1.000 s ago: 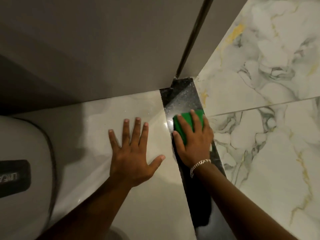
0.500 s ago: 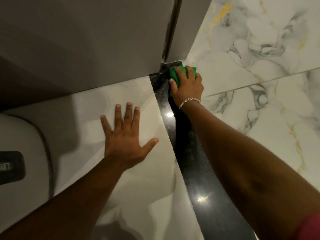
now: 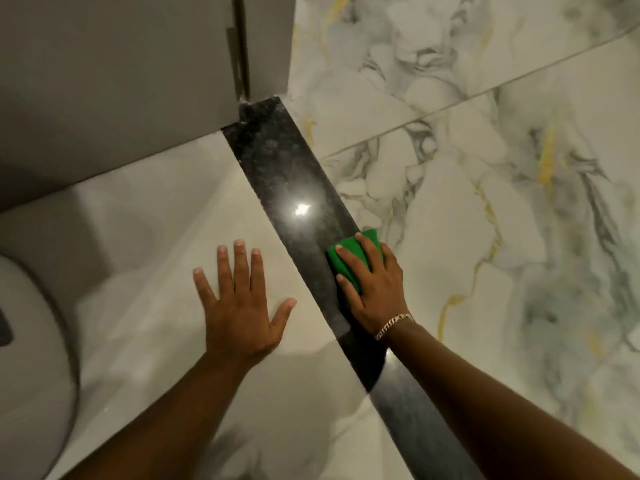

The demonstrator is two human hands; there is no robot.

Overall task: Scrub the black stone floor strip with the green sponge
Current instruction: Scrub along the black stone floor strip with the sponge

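One right hand (image 3: 375, 289) (flat) pressing green sponge (image 3: 349, 259), black stone strip (image 3: 277, 168)

The sponge (image 3: 349, 259) is showing bright green against the speckled black stone strip (image 3: 277, 168). The marble floor tiles (image 3: 467, 202) are showing white with grey and gold veining, the wall panel (image 3: 121, 64) plain grey.

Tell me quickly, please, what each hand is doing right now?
Left hand: open, flat on the pale floor tile.
Right hand: pressing the green sponge onto the black stone strip.
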